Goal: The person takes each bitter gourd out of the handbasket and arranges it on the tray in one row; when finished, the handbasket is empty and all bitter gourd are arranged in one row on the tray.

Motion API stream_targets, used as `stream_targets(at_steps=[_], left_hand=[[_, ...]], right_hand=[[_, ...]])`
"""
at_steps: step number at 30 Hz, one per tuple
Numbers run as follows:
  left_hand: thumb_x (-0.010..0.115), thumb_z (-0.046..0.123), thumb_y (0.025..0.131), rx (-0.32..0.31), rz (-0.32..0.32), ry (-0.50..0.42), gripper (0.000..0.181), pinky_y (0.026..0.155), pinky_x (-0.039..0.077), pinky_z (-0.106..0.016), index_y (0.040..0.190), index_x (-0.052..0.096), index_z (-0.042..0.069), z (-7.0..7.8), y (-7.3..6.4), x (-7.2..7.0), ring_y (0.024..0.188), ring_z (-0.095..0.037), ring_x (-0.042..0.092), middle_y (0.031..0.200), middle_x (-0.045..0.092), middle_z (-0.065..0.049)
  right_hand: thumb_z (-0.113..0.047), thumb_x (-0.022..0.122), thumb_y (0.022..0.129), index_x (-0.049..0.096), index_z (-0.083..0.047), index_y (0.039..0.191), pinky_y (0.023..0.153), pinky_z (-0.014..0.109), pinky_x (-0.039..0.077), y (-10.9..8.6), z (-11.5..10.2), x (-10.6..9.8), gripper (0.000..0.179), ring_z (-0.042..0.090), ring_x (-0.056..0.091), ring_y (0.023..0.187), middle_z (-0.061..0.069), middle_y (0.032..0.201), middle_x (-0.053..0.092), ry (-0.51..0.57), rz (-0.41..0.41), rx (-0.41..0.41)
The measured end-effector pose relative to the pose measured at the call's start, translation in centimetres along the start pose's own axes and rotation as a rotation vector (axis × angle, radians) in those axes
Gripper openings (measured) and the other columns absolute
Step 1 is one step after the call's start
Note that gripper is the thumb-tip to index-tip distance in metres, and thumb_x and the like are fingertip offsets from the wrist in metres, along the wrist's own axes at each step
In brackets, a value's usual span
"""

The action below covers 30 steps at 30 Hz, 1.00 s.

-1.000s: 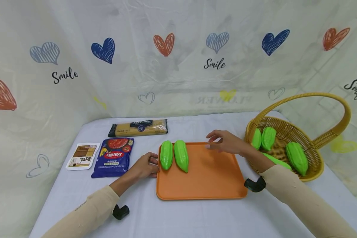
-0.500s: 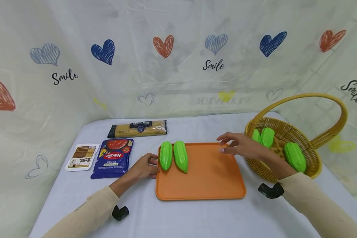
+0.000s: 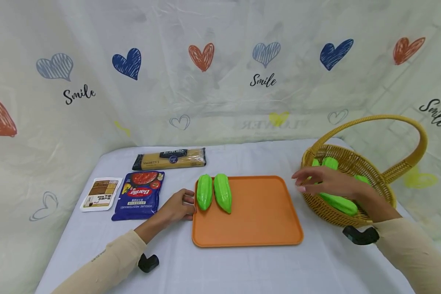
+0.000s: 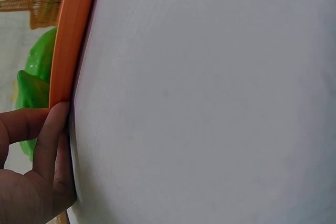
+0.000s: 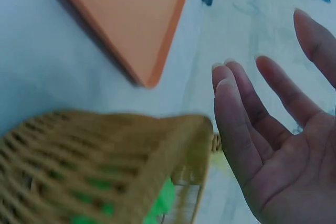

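Note:
My left hand (image 3: 179,205) is at the left edge of the orange tray (image 3: 257,212) and pinches its rim, with thumb and fingertips meeting at the corner in the left wrist view. Two bright green, pointed gourds (image 3: 204,192) lie side by side on the tray's left part. My right hand (image 3: 328,181) is over the near left rim of the wicker basket (image 3: 384,200), its fingers loosely bent and holding nothing. Inside the basket are several more green gourds (image 3: 339,204), partly hidden by the hand. The right wrist view shows the bare palm and fingers above the basket.
Left of the tray lie a blue Barilla pouch (image 3: 139,196) and a flat white and brown packet (image 3: 101,194). Behind them is a spaghetti pack (image 3: 169,159). The basket's tall handle (image 3: 419,147) arches over its right side. A printed curtain stands behind the table.
My right hand has moved right, from above the tray's right part to over the basket. My left hand and the gourds on the tray have stayed put.

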State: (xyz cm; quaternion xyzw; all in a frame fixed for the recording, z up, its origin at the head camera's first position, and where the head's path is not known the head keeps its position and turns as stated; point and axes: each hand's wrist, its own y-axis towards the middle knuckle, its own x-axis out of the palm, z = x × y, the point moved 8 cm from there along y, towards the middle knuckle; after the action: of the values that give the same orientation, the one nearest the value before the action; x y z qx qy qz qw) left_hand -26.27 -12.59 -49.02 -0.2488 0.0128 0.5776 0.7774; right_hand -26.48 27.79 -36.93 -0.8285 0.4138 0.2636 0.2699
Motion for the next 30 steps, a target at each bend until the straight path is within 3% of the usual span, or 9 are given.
stream_targets(at_steps=[4, 10, 15, 22, 30], left_hand=[[0.068, -0.001, 0.083, 0.001, 0.0, -0.003, 0.058, 0.071, 0.064, -0.032, 0.138, 0.048, 0.001, 0.0, 0.0, 0.0, 0.091, -0.021, 0.065, 0.119, 0.056, -0.016], [0.068, -0.002, 0.083, -0.004, 0.004, -0.019, 0.059, 0.071, 0.064, -0.032, 0.138, 0.048, 0.0, 0.0, 0.1, -0.2, 0.089, -0.021, 0.065, 0.119, 0.055, -0.016], [0.068, -0.002, 0.082, 0.003, -0.002, -0.026, 0.059, 0.072, 0.064, -0.032, 0.138, 0.048, 0.0, 0.0, 0.3, -0.1, 0.09, -0.021, 0.065, 0.12, 0.055, -0.017], [0.067, -0.003, 0.082, 0.001, 0.006, -0.028, 0.059, 0.071, 0.064, -0.032, 0.138, 0.048, 0.0, -0.2, 0.4, -0.1, 0.089, -0.02, 0.065, 0.118, 0.055, -0.016], [0.067, -0.002, 0.084, 0.002, -0.001, -0.025, 0.059, 0.072, 0.064, -0.032, 0.139, 0.047, 0.0, -0.1, 0.3, -0.1, 0.09, -0.02, 0.065, 0.12, 0.055, -0.016]], right_hand=[[-0.025, 0.065, 0.097, 0.056, -0.007, 0.135, 0.082, 0.029, 0.061, -1.2, 1.1, -1.2, 0.043, 0.013, 0.065, 0.106, 0.016, 0.127, 0.063, 0.026, 0.002, 0.006], [-0.015, 0.062, 0.099, 0.053, 0.001, 0.137, 0.076, 0.034, 0.062, -2.5, 2.5, -3.7, 0.043, 0.02, 0.069, 0.096, 0.019, 0.121, 0.063, 0.062, 0.056, 0.0], [-0.024, 0.061, 0.1, 0.05, -0.002, 0.14, 0.076, 0.032, 0.061, -2.8, 4.2, -5.8, 0.047, 0.019, 0.069, 0.091, 0.019, 0.124, 0.062, 0.011, 0.098, 0.1], [-0.035, 0.058, 0.101, 0.045, -0.002, 0.144, 0.076, 0.033, 0.06, -2.1, 6.5, -8.0, 0.056, 0.02, 0.067, 0.099, 0.024, 0.133, 0.057, -0.058, 0.104, 0.204], [-0.047, 0.056, 0.1, 0.039, 0.002, 0.147, 0.079, 0.043, 0.062, -0.8, 9.7, -9.7, 0.07, 0.036, 0.066, 0.108, 0.036, 0.14, 0.048, -0.09, 0.132, 0.301]])
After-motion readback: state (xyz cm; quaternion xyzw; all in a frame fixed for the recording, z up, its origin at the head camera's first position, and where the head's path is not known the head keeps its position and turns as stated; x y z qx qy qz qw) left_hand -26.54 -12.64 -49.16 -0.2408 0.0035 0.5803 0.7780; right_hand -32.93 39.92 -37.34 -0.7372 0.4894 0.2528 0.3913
